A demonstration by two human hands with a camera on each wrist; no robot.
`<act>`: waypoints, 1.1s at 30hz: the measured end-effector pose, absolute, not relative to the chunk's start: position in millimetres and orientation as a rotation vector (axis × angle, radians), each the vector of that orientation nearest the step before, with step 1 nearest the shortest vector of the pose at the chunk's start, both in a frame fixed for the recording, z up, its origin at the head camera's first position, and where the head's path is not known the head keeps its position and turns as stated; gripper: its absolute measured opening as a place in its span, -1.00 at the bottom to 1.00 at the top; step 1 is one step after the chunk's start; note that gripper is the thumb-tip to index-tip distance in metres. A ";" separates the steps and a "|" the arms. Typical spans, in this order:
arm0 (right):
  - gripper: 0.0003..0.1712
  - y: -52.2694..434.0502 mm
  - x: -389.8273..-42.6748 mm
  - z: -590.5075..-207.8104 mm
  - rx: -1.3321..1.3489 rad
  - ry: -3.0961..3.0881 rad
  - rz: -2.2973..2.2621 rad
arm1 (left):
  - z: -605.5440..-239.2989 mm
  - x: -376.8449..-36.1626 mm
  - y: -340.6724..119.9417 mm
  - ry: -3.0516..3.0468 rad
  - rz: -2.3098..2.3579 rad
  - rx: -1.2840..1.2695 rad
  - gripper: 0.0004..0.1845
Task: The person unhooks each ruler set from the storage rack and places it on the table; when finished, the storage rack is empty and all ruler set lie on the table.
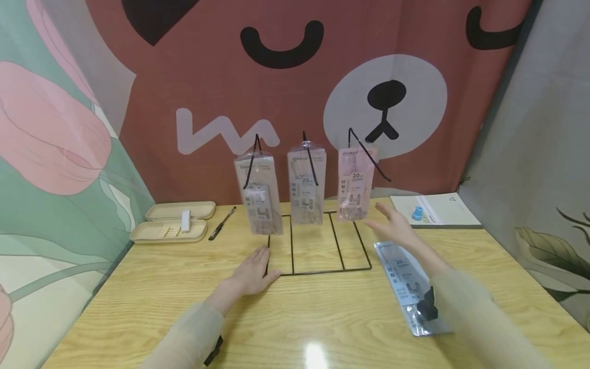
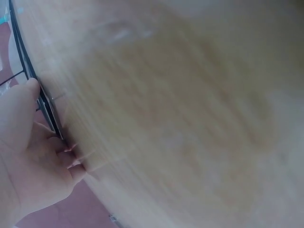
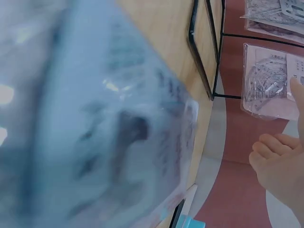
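A black wire rack (image 1: pixel 318 256) stands on the wooden table (image 1: pixel 295 318) with three clear packets hanging from its hooks: left packet (image 1: pixel 259 197), middle packet (image 1: pixel 306 187), pinkish right packet (image 1: pixel 355 184). My left hand (image 1: pixel 255 271) lies flat on the table, fingers against the rack's base bar (image 2: pixel 45 102). My right hand (image 1: pixel 394 225) hovers open in the air just right of the pinkish packet (image 3: pixel 270 85), holding nothing. A fourth packet (image 1: pixel 410 287) lies flat on the table under my right forearm; it fills the right wrist view as a blurred sheet (image 3: pixel 95 123).
Two beige trays (image 1: pixel 177 223) and a black pen (image 1: pixel 222 223) lie at the back left. A white booklet (image 1: pixel 438 210) with a small blue object (image 1: pixel 417 212) on it sits at the back right. Printed cloth walls enclose the table.
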State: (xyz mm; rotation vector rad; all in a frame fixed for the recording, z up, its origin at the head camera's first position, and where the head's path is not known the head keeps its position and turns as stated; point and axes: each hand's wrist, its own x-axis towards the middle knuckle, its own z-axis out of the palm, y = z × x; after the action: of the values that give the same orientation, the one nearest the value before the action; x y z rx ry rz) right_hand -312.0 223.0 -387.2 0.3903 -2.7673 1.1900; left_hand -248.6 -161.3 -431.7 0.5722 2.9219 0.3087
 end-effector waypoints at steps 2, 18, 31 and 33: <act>-0.10 218.0 -319.2 -385.5 0.390 -2.762 1.231 | -432.3 -249.0 -161.4 2.928 0.311 0.576 -0.18; -0.47 188.9 -334.1 -382.6 0.273 -2.514 1.687 | -428.7 -245.9 -160.8 2.922 0.326 0.560 -0.20; -0.55 204.1 -291.0 -374.1 0.375 -2.543 1.610 | -426.8 -244.6 -160.3 2.918 0.317 0.587 -0.21; -0.55 206.7 -278.9 -370.4 0.394 -2.567 1.621 | -427.9 -245.0 -160.6 2.919 0.320 0.585 -0.21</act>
State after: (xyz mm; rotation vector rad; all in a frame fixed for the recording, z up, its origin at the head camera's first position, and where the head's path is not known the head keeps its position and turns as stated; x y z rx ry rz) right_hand -278.9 206.7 -370.4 0.3938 -2.5672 1.6207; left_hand -245.0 -160.6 -427.9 0.5847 2.9186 0.3202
